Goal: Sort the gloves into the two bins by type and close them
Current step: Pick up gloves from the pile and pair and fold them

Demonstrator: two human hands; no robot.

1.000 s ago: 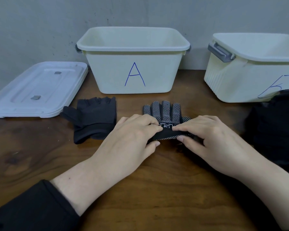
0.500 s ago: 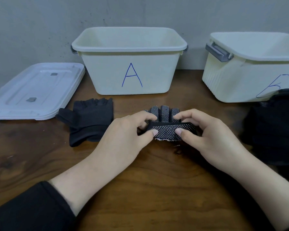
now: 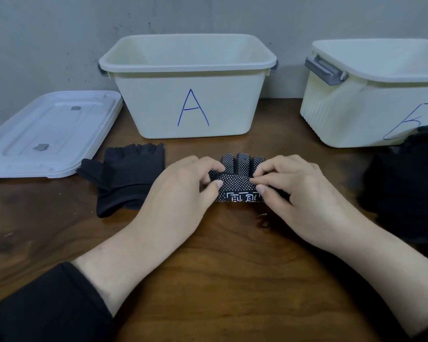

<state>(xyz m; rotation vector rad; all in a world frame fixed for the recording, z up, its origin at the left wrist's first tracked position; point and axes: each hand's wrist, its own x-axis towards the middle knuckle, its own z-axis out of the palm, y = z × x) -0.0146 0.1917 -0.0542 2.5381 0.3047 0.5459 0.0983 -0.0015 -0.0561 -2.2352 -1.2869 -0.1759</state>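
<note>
Near the middle of the dark wooden counter, a black knit glove speckled with white grip dots is being folded, pinched at its two ends by the left hand and the right hand. Being limp, the fold may spring open if released, or the plain black fingerless glove to the left may be mixed in. Smooth cream plastic bin A stands open beyond.

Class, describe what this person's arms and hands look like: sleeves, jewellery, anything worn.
Both hands, left hand and right hand, are bare: no gloves, rings or watch visible. The left sleeve is black, ending below the forearm; only a dark edge of the right sleeve shows.
</note>
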